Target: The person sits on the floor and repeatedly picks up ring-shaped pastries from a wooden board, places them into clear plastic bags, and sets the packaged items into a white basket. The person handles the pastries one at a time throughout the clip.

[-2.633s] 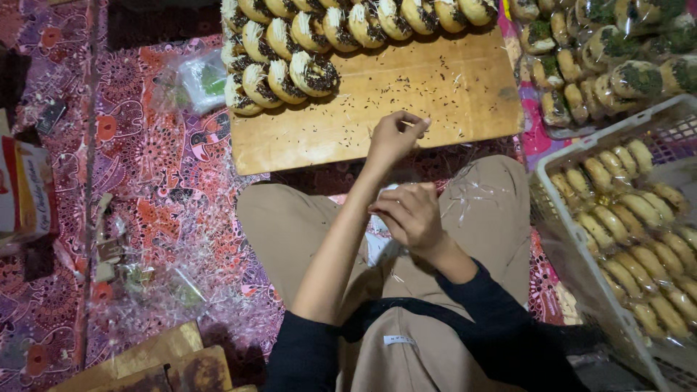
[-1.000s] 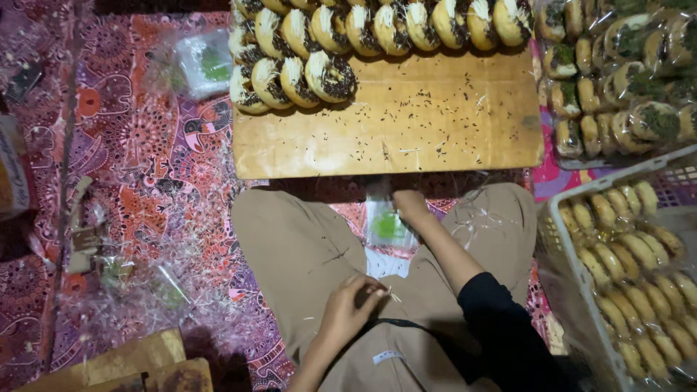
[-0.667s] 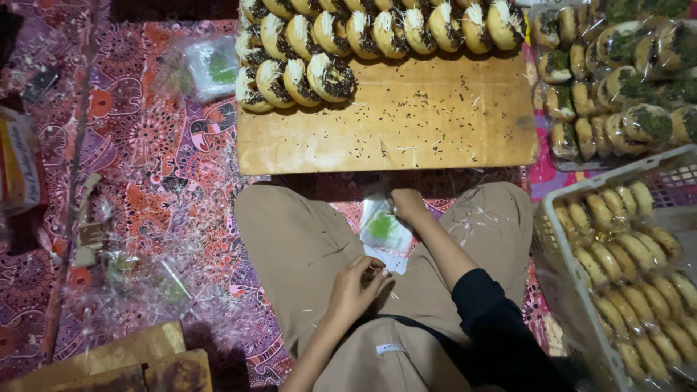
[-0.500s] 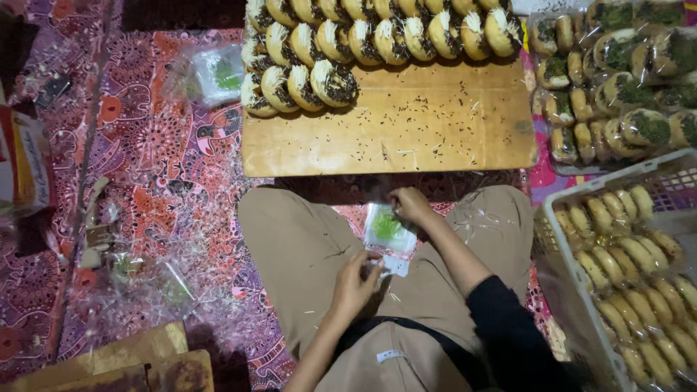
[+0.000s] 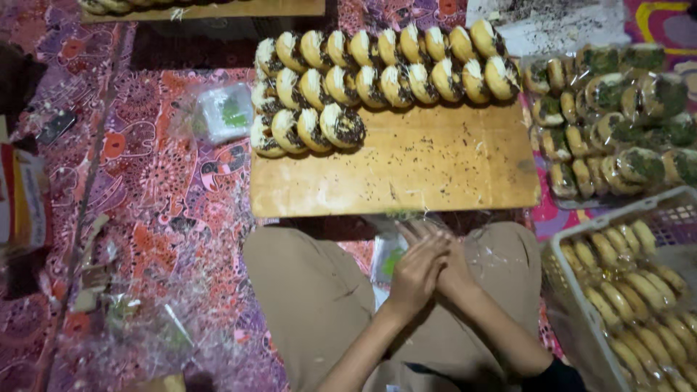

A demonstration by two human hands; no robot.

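Between both hands [image 5: 433, 267], a thin clear plastic wrapper [image 5: 389, 255] with green print

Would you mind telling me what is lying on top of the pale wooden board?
The pale wooden board carries three rows of round filled buns along its far side, with dark crumbs scattered over its bare part. What lies under the buns is covered.
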